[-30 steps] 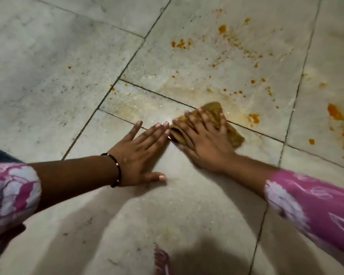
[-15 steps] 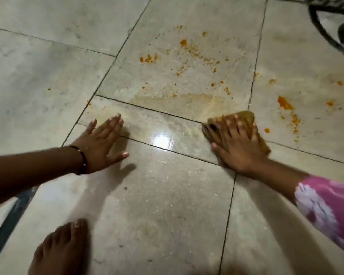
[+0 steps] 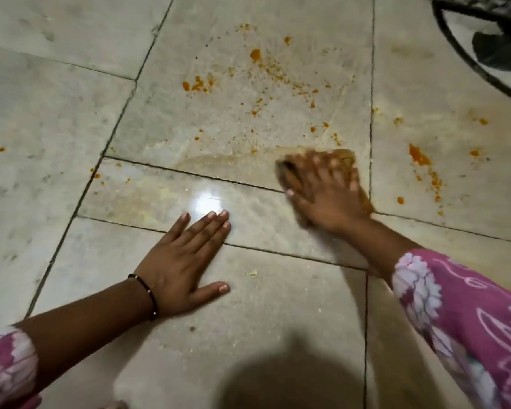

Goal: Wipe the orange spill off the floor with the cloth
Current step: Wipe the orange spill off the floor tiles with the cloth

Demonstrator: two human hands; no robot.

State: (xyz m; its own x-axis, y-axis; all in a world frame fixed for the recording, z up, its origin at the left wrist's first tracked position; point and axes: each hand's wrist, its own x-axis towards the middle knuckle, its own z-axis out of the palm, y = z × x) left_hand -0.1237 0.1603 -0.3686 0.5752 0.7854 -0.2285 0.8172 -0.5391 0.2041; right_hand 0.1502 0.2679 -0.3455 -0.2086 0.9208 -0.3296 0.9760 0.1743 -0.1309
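The cloth, brown and stained, lies on the floor at the near right corner of the big tile, pressed flat under the right hand, whose fingers are spread and straight over it; the hand is blurred. The spill is scattered as orange specks and blobs across the tile beyond the cloth, with more on the tile to the right and a pale smear left of the cloth. Since half a second ago the cloth and right hand have kept near the same tile joint, while the left hand has shifted right, closer to them; it rests flat, fingers straight, on the floor. The bare foot has left the view. The floor is pale marble tiles with dark joints and a lamp glare. A dark round frame shows at top right.
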